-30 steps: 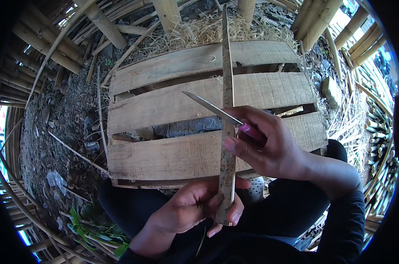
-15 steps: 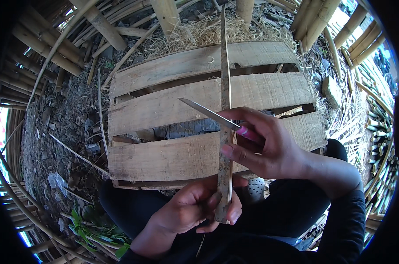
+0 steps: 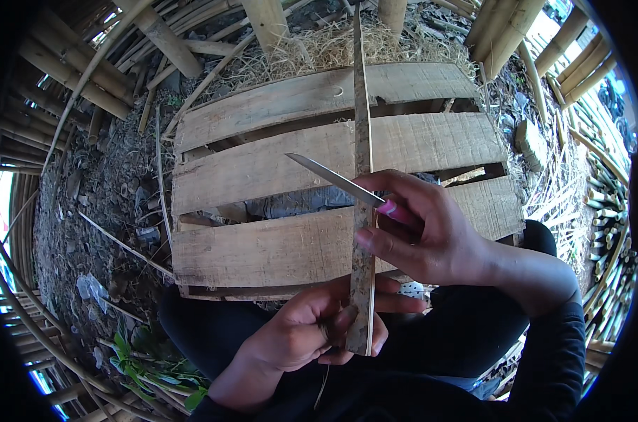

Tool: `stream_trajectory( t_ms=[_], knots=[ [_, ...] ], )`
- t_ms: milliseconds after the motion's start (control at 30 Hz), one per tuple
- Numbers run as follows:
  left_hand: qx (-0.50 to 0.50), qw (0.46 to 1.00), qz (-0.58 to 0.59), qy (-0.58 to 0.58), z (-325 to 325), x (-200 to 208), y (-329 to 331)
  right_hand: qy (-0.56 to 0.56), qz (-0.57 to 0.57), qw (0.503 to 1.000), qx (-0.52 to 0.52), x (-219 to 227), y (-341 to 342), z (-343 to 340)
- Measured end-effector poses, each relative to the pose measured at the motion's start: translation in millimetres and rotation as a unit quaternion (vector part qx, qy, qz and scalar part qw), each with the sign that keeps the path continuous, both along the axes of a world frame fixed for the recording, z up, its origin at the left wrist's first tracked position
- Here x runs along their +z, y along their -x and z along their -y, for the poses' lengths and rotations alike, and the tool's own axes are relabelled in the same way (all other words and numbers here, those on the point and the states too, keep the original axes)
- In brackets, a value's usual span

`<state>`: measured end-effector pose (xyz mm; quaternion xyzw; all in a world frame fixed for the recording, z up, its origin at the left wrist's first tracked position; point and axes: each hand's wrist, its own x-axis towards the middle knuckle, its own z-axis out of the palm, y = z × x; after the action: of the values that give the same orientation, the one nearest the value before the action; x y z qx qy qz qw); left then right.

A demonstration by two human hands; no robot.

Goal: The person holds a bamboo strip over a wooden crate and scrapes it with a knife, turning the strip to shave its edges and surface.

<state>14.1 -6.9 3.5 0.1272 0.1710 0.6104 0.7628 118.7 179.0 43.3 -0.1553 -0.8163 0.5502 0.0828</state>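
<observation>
A long, narrow bamboo strip (image 3: pixel 362 133) with a mottled face points away from me over the slatted wooden table. Its near end sits in my left hand (image 3: pixel 312 327), thumb on top and fingers beneath, the index finger stretched out to the right. In my right hand (image 3: pixel 431 232) is a knife (image 3: pixel 333 179) with a pink handle; its blade crosses over the strip and points to the upper left. The right thumb touches the strip's right side just below the blade. Part of the knife's handle is hidden inside the right hand.
The low table (image 3: pixel 262 253) has three rough planks with gaps between. Bamboo posts (image 3: pixel 266 24) and pale shavings (image 3: pixel 319 53) lie beyond it. Cut bamboo sticks (image 3: pixel 603 260) are piled at the right. Green leaves (image 3: pixel 132 359) and a clear plastic scrap (image 3: pixel 92 288) are on the left ground.
My left index finger has stretched out further to the right beneath the strip. The strip's near end has shifted slightly right and up. The knife has barely moved.
</observation>
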Motion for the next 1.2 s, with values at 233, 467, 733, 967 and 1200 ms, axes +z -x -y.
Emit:
stream_trajectory(
  t_ms=[233, 467, 733, 967, 1200],
  knots=[
    [0.001, 0.998, -0.039, 0.047, 0, 7, 2, 0.005, -0.021, 1.000, -0.005, -3, -1, -1],
    [0.048, 0.989, -0.132, 0.040, 2, 18, -2, 0.009, -0.004, 1.000, 0.003, -3, -1, -1],
    [0.098, 0.968, -0.194, 0.125, 1, 12, 1, -0.001, -0.023, 1.000, 0.005, 0, 1, -2],
    [0.156, 0.974, -0.025, 0.161, 2, 14, 13, -0.060, -0.067, 0.993, -0.082, -9, 14, -49],
    [0.111, 0.984, 0.031, 0.136, 10, 14, 10, 0.073, 0.027, 0.987, -0.142, -3, 20, -71]
  ],
)
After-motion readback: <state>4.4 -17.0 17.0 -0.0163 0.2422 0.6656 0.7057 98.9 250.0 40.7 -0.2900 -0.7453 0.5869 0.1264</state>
